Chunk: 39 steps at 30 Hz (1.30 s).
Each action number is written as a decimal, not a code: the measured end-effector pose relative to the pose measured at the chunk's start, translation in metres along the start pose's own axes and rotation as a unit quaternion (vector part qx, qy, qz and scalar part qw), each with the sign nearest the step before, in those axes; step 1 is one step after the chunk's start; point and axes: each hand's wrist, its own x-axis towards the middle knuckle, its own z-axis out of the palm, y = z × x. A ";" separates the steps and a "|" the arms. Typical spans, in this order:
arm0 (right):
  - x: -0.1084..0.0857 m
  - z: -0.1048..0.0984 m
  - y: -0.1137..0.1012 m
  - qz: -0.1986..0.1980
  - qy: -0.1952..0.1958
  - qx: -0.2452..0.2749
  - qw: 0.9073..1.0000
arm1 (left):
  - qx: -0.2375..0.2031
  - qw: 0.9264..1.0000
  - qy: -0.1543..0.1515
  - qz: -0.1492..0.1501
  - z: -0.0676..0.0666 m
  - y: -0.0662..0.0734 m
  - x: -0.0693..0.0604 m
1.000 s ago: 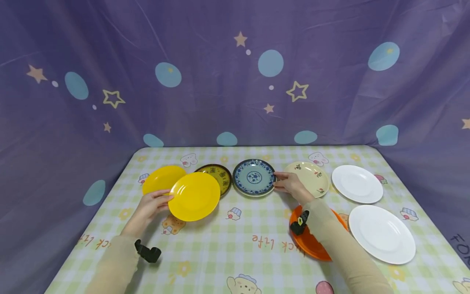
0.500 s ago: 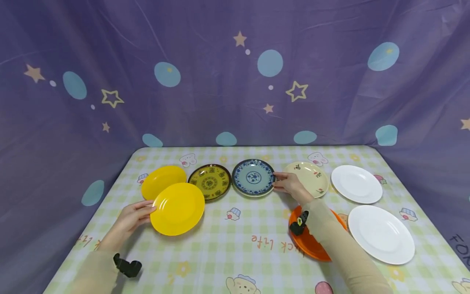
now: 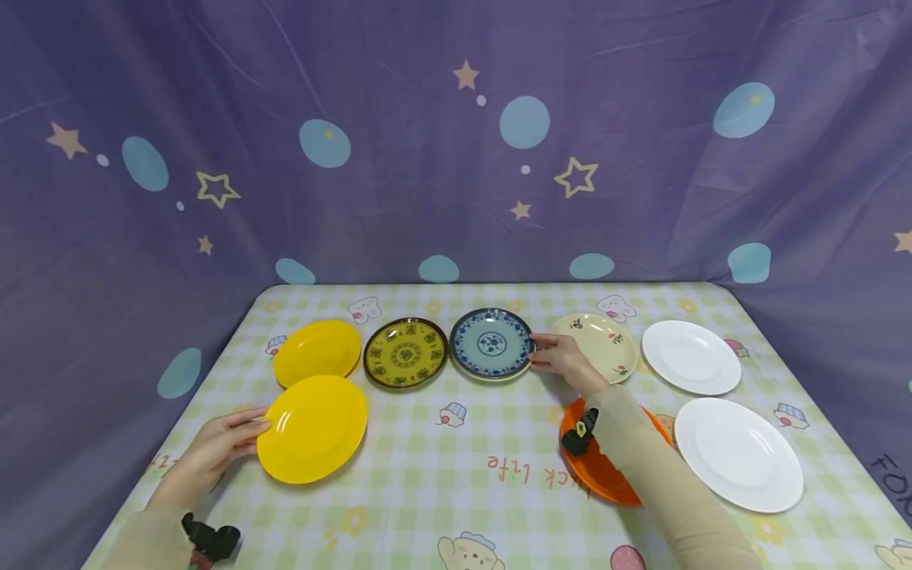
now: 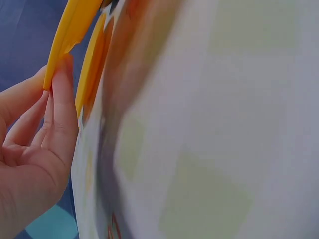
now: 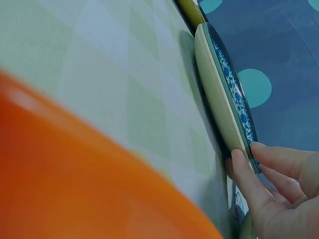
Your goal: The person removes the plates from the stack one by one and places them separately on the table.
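My left hand pinches the left rim of a plain yellow plate between thumb and fingers. In the left wrist view this yellow plate stands off the cloth, which shows a shadow. Behind it lies a second yellow plate, its near edge partly hidden. My right hand pinches the right rim of a blue floral plate at the back middle. From the right wrist, the blue plate shows a cream underside close to the cloth. A dark-rimmed olive plate sits just left of it.
Right of the blue plate lies a cream plate, partly behind my right hand. An orange plate lies under my right forearm. Two white plates are at the right. A purple curtain rises behind the checkered tablecloth.
My left hand has moved left and toward me with the yellow plate, uncovering the olive plate. My right hand stays at the blue plate's rim.
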 end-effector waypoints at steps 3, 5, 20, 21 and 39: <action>0.001 0.000 0.001 -0.001 -0.002 0.003 1.000 | -0.005 1.000 -0.004 -0.010 -0.009 -0.003 -0.001; 0.002 0.000 0.001 -0.001 -0.002 0.006 1.000 | -0.007 1.000 -0.010 -0.016 -0.014 -0.005 -0.003; 0.001 0.000 0.002 -0.001 0.002 0.008 1.000 | 0.056 0.997 -0.004 -0.057 -0.035 -0.015 -0.002; 0.001 0.000 0.002 -0.002 0.002 0.009 1.000 | 0.059 0.997 -0.002 -0.059 -0.035 -0.015 -0.002; 0.001 -0.001 0.002 -0.006 -0.006 0.016 1.000 | 0.088 0.995 0.032 -0.033 -0.032 -0.019 0.000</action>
